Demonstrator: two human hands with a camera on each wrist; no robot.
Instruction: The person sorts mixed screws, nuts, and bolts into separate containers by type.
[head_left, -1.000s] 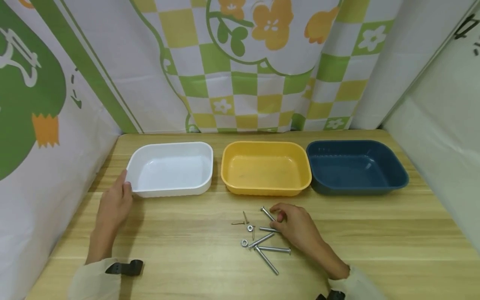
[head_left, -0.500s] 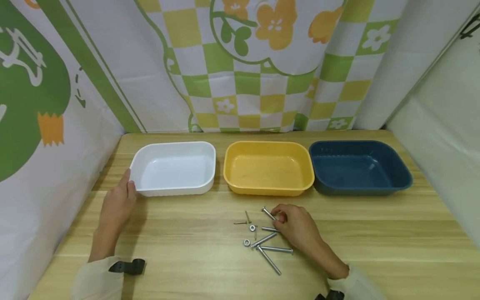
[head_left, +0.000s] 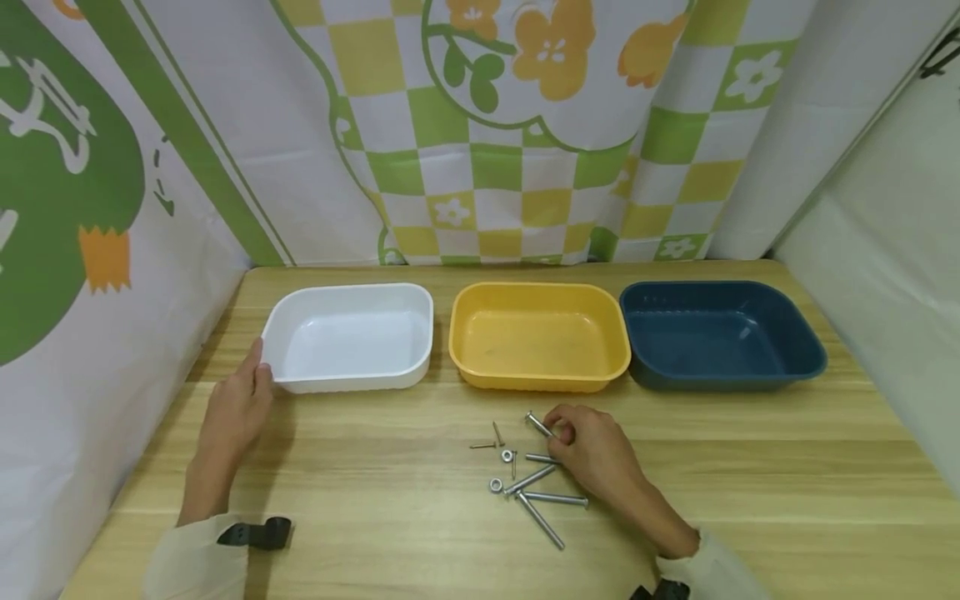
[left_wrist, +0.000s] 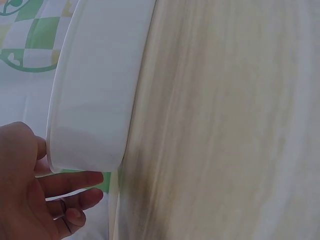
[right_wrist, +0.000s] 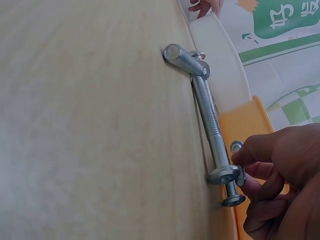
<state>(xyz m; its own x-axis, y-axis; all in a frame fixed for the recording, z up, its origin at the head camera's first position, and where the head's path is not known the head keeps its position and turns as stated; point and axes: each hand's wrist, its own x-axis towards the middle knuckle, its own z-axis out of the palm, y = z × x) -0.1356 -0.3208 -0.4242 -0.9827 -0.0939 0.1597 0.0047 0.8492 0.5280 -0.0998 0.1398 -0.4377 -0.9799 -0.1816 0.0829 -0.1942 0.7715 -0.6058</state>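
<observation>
In the head view my left hand (head_left: 234,408) holds the left end of a white plastic bin (head_left: 348,385). The left wrist view has a digit over the rim of the white bin (left_wrist: 95,95) and the other fingers along its outer end wall. My right hand (head_left: 596,450) pinches a silver bolt (head_left: 537,423), its head pointing to the far left. Below it lie several more bolts (head_left: 553,499), a nut (head_left: 496,485) and a second nut (head_left: 506,456). Small brass-coloured screws (head_left: 482,445) lie just left of them. Fingers partly hide the pinched bolt (right_wrist: 237,146) in the right wrist view.
A yellow bin (head_left: 540,382) and a dark blue bin (head_left: 723,382) stand side by side to the right of the white one. All three line the back of a wooden table (head_left: 360,517). A patterned curtain (head_left: 495,167) hangs behind.
The head view has shifted slightly. My right hand keeps its pinch on the bolt and has risen a touch. My left hand stays at the white bin.
</observation>
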